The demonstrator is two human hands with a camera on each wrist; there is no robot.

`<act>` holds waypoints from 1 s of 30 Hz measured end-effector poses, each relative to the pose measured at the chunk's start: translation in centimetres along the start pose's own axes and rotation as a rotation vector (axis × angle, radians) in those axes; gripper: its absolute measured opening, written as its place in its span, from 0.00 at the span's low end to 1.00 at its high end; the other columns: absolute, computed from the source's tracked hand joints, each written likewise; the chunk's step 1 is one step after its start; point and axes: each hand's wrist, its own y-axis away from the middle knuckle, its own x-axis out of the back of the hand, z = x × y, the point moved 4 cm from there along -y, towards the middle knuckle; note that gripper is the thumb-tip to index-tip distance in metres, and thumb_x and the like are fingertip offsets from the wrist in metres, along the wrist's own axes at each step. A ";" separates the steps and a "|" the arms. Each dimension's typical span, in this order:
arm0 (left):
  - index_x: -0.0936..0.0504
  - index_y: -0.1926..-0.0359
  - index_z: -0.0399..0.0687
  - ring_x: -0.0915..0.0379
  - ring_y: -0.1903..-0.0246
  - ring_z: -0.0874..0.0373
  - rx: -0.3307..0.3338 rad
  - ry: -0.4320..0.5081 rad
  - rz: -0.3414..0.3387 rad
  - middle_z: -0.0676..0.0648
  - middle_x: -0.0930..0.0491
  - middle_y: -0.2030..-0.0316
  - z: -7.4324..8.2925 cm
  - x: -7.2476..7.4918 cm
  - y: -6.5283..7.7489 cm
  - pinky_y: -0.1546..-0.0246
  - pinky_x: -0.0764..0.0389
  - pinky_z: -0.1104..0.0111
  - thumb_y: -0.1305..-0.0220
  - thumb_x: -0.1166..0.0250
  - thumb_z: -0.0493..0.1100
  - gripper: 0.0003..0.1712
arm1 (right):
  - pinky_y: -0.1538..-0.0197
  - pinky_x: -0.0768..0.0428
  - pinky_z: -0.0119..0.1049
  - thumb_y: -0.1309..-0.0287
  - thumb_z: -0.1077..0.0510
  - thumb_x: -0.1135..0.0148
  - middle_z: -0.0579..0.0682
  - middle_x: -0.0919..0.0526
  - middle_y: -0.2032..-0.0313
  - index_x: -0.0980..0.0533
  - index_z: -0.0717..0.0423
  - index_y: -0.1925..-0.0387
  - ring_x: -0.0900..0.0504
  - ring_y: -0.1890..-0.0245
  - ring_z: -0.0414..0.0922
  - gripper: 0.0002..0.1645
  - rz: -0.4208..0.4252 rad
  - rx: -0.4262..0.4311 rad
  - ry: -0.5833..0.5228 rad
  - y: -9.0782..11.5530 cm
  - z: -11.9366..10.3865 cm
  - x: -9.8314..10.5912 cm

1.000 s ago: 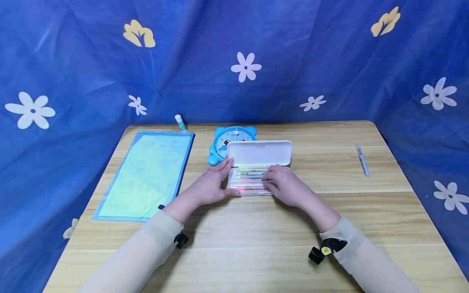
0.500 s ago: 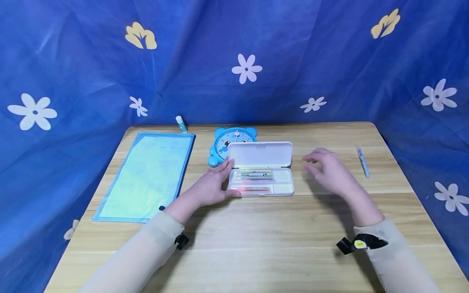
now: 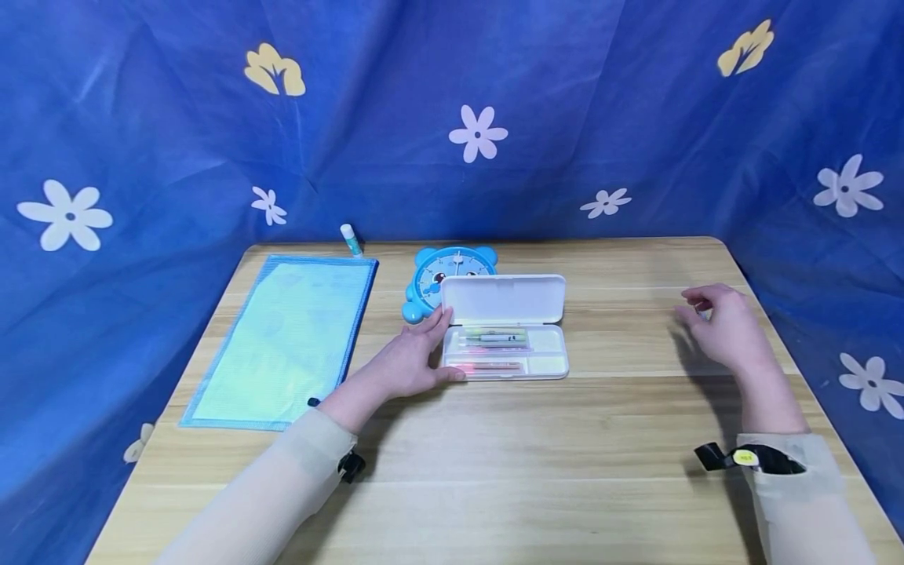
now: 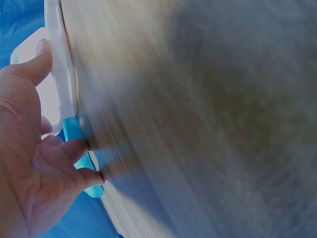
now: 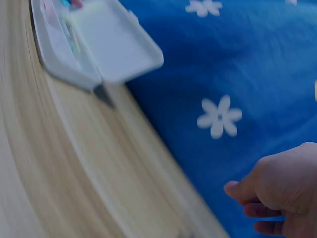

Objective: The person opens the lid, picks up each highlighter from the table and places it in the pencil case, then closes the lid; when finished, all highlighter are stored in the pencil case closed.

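A white pencil case lies with its lid raised, and several pens sit in the left part of its tray. My left hand rests at the case's left end, thumb at the front corner and fingers spread toward the lid hinge; in the left wrist view its thumb touches the white case wall. My right hand is over the right side of the table, fingers loosely bent. It covers most of a light-blue pen. In the right wrist view, no object shows in the right hand.
A blue bear-shaped clock is partly behind the raised lid. A light-blue mesh file pouch lies on the left, with a glue stick near its far corner. Blue flowered cloth hangs behind the wooden table.
My right hand has left the pencil case and moved right across the table to the light-blue pen. The left hand has stayed at the case's left end.
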 end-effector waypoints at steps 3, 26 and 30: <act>0.55 0.14 0.47 0.47 0.23 0.36 -0.007 -0.003 -0.003 0.40 0.56 0.17 0.0 0.0 0.1 0.24 0.43 0.42 0.37 0.30 0.73 0.67 | 0.52 0.23 0.65 0.31 0.63 0.32 0.73 0.18 0.55 0.19 0.76 0.46 0.18 0.55 0.69 0.19 -0.006 -0.070 0.034 0.2 2.0 -0.2; 0.54 0.14 0.46 0.48 0.22 0.35 -0.009 -0.016 -0.001 0.40 0.56 0.17 0.1 0.0 0.0 0.25 0.46 0.37 0.36 0.31 0.73 0.66 | 0.67 0.27 0.46 0.29 0.60 0.35 0.65 0.16 0.69 0.18 0.73 0.58 0.20 0.68 0.59 0.15 -0.018 -0.283 0.055 1.3 7.4 -2.3; 0.54 0.15 0.45 0.48 0.23 0.35 -0.011 -0.009 0.002 0.40 0.56 0.17 0.1 0.0 0.0 0.25 0.45 0.38 0.37 0.30 0.73 0.66 | 0.65 0.27 0.47 0.29 0.60 0.35 0.63 0.16 0.69 0.18 0.71 0.60 0.21 0.68 0.58 0.13 -0.007 -0.255 0.049 1.3 6.5 -2.5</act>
